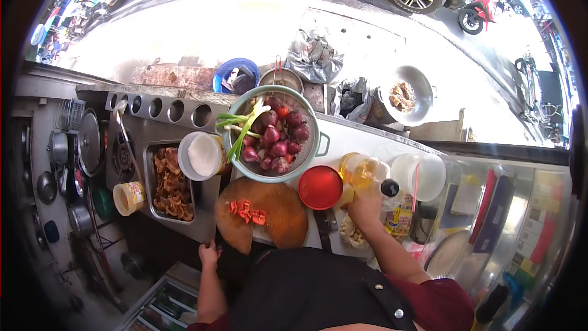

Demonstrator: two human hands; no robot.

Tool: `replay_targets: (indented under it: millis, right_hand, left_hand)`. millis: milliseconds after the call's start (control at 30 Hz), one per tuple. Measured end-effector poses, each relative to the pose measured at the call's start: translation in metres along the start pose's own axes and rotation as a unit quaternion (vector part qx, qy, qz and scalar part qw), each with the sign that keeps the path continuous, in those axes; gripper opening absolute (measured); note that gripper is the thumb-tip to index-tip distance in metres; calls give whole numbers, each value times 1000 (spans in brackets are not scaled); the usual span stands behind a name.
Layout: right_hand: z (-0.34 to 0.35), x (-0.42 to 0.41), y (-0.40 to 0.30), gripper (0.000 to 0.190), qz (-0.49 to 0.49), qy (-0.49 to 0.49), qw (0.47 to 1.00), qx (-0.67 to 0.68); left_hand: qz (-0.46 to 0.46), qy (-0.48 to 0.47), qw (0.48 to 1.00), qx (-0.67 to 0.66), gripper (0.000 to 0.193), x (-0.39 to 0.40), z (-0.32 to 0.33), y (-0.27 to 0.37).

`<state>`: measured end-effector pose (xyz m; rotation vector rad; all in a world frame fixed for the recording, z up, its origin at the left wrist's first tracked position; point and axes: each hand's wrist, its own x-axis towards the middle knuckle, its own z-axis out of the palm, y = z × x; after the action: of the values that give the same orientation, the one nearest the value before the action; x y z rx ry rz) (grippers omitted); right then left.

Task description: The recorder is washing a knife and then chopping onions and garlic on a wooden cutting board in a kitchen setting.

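Observation:
My left hand (210, 253) hangs with bent fingers at the counter's front edge, left of a round wooden chopping board (285, 211); whether it touches the edge is unclear. Chopped red pieces (248, 212), perhaps tomato, lie on the board. My right hand (365, 207) reaches past the board's right side, just below a bottle of yellow oil (365, 171) with a black cap. Its fingertips are hidden, so its hold cannot be told. Peeled garlic cloves (353, 232) in a bag lie beside it. A red-topped round container (320, 187) and a cleaver (325, 230) are to its left.
Behind the board, a green-rimmed colander (317, 134) holds red onions, tomatoes and spring onions. Left are a tub of white granules (202, 154), a steel tray (148, 184) of brown meat-like pieces and a gas burner (123, 158). A translucent tub (429, 177) and a glass case stand right.

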<state>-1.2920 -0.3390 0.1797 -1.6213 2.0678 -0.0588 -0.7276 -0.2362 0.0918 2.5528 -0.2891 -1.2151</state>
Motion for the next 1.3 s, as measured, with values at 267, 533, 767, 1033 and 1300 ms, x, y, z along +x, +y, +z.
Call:
replay_targets:
  millis: [267, 533, 767, 1033, 1300]
  right_hand:
    - [27, -2, 24, 49, 82, -64, 989, 107]
    - [59, 8, 36, 64, -29, 3, 1000, 4]
    - [36, 7, 35, 63, -13, 11, 1000, -26]
    - [42, 9, 19, 50, 0, 19, 997, -76]
    - [33, 3, 10, 82, 32, 21, 991, -131]
  left_hand:
    - [62, 23, 997, 39, 30, 14, 12, -17]
    - [48, -3, 999, 26, 28, 30, -4, -28]
    - [39, -14, 995, 92, 39, 10, 12, 3]
    - [59, -32, 994, 83, 34, 2, -7, 2]
    - [99, -18, 982, 158, 43, -2, -2, 11]
